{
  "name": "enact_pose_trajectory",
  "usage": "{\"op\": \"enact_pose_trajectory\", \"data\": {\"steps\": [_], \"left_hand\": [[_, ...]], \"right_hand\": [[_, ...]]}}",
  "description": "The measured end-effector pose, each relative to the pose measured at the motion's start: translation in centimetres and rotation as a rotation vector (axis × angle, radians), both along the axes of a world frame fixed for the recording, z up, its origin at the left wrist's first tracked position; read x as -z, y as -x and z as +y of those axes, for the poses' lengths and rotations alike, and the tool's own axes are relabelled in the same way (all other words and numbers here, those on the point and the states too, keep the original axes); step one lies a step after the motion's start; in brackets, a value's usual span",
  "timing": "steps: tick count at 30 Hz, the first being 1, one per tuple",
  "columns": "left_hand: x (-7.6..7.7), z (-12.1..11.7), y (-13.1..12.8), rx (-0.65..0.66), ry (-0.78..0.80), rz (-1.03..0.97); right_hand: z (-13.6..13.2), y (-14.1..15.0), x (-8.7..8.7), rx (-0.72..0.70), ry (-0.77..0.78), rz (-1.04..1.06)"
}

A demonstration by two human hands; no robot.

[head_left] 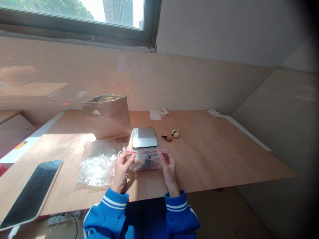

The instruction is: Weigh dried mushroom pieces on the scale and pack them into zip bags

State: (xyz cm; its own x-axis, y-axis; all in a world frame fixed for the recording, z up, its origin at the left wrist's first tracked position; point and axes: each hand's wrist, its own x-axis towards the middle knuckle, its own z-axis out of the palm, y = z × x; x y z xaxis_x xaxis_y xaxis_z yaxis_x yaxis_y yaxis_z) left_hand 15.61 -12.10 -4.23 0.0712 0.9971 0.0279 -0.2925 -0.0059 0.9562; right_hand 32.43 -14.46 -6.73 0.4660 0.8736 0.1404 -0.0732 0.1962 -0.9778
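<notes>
**Both hands hold a zip bag in front of the scale**

While the left hand (122, 171) pinches the left end of the small zip bag (146, 159), the right hand (168, 169) pinches the right end, so both hands are closed on it. The bag is held just in front of the scale (144, 137), between the scale and the near table edge, and a little above the table (211, 156). Its long axis runs left to right, parallel to the front side of the scale. The red zip strip is on top, so the mouth points upward; I cannot tell if it is sealed. Dark pieces lie inside.

Left of the scale, the pile of empty clear bags (98, 164) lies very near the left hand. Behind and left of the scale stands the open foil pouch (107, 114), almost touching it. Just right of the scale are two small nuts (171, 135). Far left of the scale, the phone (32, 192) lies at the near edge. Right of the scale, the table is bare wood up to its right edge, which slants away. Behind the scale, the wall closes the table.
</notes>
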Motion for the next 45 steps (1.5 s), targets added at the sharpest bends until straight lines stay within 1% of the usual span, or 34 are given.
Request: {"op": "enact_pose_trajectory", "data": {"steps": [3, 8, 15, 22, 25, 29, 32, 37, 40, 42, 45], "left_hand": [[-0.1, 0.0, -0.1, 0.006, 0.007, -0.018], [0.1, 0.0, 0.1, -0.020, -0.055, 0.096], [0.6, 0.2, 0.4, -0.135, -0.147, 0.262], [0.6, 0.3, 0.3, -0.169, -0.142, 0.273], [0.6, 0.2, 0.2, -0.134, -0.106, 0.234], [0.2, -0.2, 0.0, -0.007, -0.091, 0.143], [-0.1, -0.3, -0.2, 0.035, -0.082, 0.104], [0.0, -0.1, -0.2, -0.012, -0.068, 0.183], [0.1, -0.1, -0.2, -0.016, -0.075, 0.178], [0.1, -0.2, -0.2, -0.016, -0.071, 0.164], [-0.1, -0.3, -0.2, -0.038, -0.052, 0.167]], "right_hand": [[0.0, 0.0, 0.0, 0.021, 0.001, -0.008], [0.1, -0.1, 0.3, 0.036, -0.006, -0.014], [0.2, -0.2, 0.7, 0.050, -0.038, -0.033], [0.2, -0.2, 0.5, 0.060, -0.045, -0.061], [0.2, -0.2, 0.5, 0.063, -0.058, -0.065], [0.1, -0.1, 0.4, 0.075, -0.028, -0.012], [0.0, 0.0, 0.1, 0.034, 0.006, 0.038], [-0.3, 0.1, -0.5, -0.067, -0.029, 0.109], [-0.4, 0.0, -0.5, -0.124, -0.025, 0.089], [-0.4, 0.0, -0.5, -0.133, -0.016, 0.042], [-0.3, 0.1, -0.4, -0.083, -0.018, -0.039]]}}
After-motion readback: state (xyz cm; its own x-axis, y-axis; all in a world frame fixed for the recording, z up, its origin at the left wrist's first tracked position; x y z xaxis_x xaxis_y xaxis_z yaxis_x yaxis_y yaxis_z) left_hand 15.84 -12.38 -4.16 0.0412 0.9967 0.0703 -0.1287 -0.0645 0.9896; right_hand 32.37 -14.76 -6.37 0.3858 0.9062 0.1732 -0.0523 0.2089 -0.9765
